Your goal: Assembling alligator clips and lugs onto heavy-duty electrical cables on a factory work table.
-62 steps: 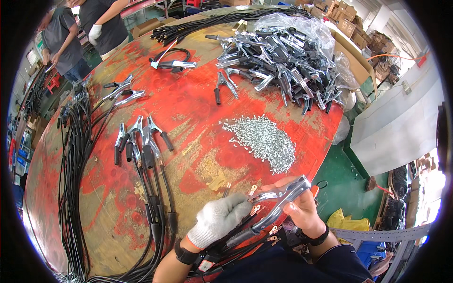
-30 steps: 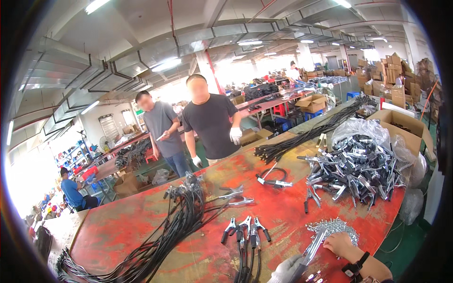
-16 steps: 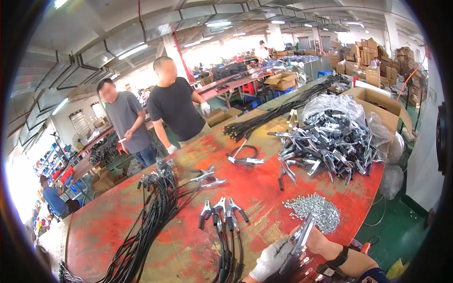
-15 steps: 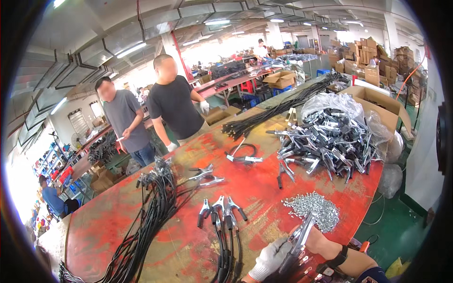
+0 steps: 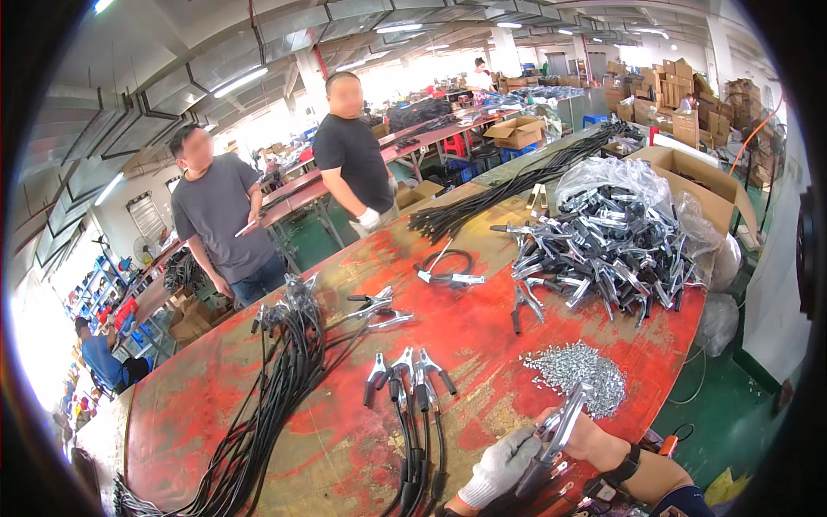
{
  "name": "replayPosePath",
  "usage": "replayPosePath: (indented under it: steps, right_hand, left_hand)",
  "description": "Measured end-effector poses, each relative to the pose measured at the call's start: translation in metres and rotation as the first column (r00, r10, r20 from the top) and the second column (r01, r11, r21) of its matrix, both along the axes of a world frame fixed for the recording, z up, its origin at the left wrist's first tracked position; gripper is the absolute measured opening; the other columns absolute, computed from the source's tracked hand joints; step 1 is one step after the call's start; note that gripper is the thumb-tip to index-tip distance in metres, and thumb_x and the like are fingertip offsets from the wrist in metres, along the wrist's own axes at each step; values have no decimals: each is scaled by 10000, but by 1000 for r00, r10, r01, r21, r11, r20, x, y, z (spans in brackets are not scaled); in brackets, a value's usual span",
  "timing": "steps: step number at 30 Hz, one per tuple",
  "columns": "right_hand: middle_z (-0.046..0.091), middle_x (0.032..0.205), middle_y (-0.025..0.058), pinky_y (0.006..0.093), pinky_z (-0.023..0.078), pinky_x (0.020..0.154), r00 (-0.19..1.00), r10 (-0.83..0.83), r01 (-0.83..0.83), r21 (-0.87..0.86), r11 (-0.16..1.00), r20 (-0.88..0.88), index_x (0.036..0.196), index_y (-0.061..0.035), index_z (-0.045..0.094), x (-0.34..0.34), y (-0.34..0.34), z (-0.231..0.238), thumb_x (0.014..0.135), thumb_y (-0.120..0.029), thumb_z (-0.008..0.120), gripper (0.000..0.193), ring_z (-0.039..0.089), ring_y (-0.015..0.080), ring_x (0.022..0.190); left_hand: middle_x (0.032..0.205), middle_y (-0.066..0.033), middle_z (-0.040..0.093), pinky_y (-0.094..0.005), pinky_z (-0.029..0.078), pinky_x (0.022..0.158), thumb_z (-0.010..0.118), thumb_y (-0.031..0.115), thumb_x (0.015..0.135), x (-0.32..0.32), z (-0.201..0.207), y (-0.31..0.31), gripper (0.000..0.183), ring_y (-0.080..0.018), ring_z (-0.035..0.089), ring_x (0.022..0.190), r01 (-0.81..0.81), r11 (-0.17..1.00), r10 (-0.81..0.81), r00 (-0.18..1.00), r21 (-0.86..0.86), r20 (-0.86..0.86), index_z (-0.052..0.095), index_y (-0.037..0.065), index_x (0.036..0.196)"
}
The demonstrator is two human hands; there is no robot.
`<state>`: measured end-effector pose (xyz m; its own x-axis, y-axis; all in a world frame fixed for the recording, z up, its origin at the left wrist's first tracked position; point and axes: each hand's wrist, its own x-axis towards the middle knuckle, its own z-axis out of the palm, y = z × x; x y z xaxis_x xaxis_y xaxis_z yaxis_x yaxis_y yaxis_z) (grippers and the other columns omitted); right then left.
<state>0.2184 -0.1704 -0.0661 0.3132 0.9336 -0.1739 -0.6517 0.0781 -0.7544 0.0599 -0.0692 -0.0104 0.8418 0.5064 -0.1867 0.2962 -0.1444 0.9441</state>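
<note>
My left hand [image 5: 501, 470], in a white knit glove, is closed on a silver spring clamp [image 5: 567, 420] with a dark handle. My bare right hand [image 5: 587, 438] is closed against the clamp's far side, its fingertips partly hidden behind the metal. Just beyond the clamp's jaws lies a pile of small silver fasteners [image 5: 575, 376], too small to name exactly. To the left of my hands, several clamps fixed to black cables [image 5: 412, 431] lie side by side. Red-handled pieces [image 5: 556, 484], partly covered, lie below my hands.
A heap of loose clamps [image 5: 603, 246] with plastic film fills the table's right. A thick cable bundle [image 5: 280, 383] lies left, another [image 5: 517, 189] at the back. One looped cable [image 5: 448, 265] lies mid-table. Two people [image 5: 353, 159] [image 5: 226, 215] stand across the table [image 5: 198, 405]. An open carton [image 5: 689, 185] stands right.
Both my hands stay on the clamp, nearly unmoved. Across the table, the person in black has moved right, and the person in grey has come closer to the table.
</note>
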Motion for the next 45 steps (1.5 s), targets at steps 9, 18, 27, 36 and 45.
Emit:
replayPosePath:
  steps: [9, 18, 27, 36, 45]
  right_hand:
    - [688, 876, 79, 287, 522, 691, 995, 28, -29, 7, 1000, 98, 971, -21, 648, -1, -7, 11, 891, -76, 593, 112, 662, 164, 784]
    - [683, 854, 64, 276, 510, 666, 917, 8, 32, -94, 995, 398, 916, -30, 648, -7, -7, 34, 900, -123, 591, 110, 646, 133, 741]
    - [681, 850, 57, 278, 484, 621, 973, -3, 16, -55, 998, 231, 942, -28, 652, -3, -8, 37, 955, -168, 523, 191, 625, 128, 711]
    - [624, 963, 42, 287, 483, 676, 999, -31, 32, -100, 994, 8, 1069, -38, 618, -11, -35, 11, 979, -344, 505, 338, 590, 147, 819]
    - [639, 1052, 100, 334, 497, 834, 985, 25, 5, -172, 985, 172, 1220, 17, 570, -11, -52, 26, 995, -161, 483, 301, 607, 180, 961]
  left_hand:
    - [826, -120, 628, -304, 488, 692, 535, 278, 973, -2, -25, 2, 315, -151, 609, 730, 83, 996, -85, 988, 22, 130, 602, 48, 1177]
    - [850, -104, 652, -300, 492, 758, 561, 259, 953, -8, 10, 1, 303, -125, 608, 821, 54, 999, -53, 997, -10, 58, 633, 26, 1133]
    - [856, -122, 671, -300, 494, 756, 585, 192, 903, 2, 24, 2, 251, -167, 645, 820, 25, 995, -26, 1000, -91, -9, 658, 22, 1074]
    - [801, -159, 680, -349, 540, 637, 604, 126, 891, -9, 22, -4, 422, -266, 693, 703, 19, 895, -63, 994, 447, 85, 492, 30, 1286]
    - [761, -148, 662, -329, 525, 564, 610, 88, 870, -8, 0, -3, 362, -230, 671, 620, -167, 841, -16, 943, 515, 333, 578, 32, 1226]
